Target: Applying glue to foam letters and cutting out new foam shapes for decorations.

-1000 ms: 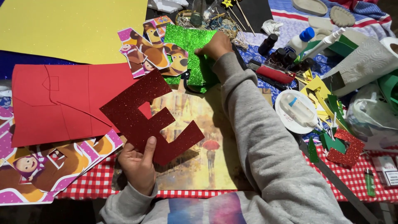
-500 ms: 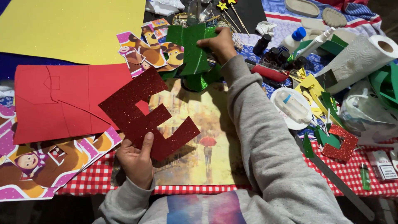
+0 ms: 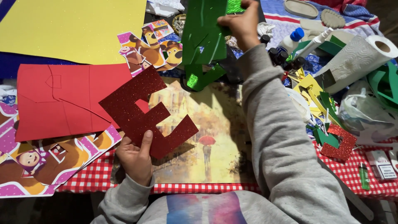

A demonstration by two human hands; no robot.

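My left hand (image 3: 135, 159) grips the lower edge of a red glitter foam letter (image 3: 145, 112) and holds it tilted above a painted picture board (image 3: 207, 137). My right hand (image 3: 241, 23) is raised at the far side of the table, pinching a green glitter foam sheet (image 3: 203, 39) with cut-out edges, lifted clear of the table. The sheet hangs down with its plain green back toward me.
A red foam sheet (image 3: 58, 101) and cartoon cut-outs (image 3: 41, 159) lie at left, a yellow sheet (image 3: 74, 27) behind. At right are a paper towel roll (image 3: 356, 58), glue bottles (image 3: 290, 41), foam scraps (image 3: 327, 124), a small red glitter piece (image 3: 340, 143) and a green lighter (image 3: 364, 176).
My right hand has lifted the green sheet off the table and raised it upward. The red letter in my left hand has stayed nearly in place.
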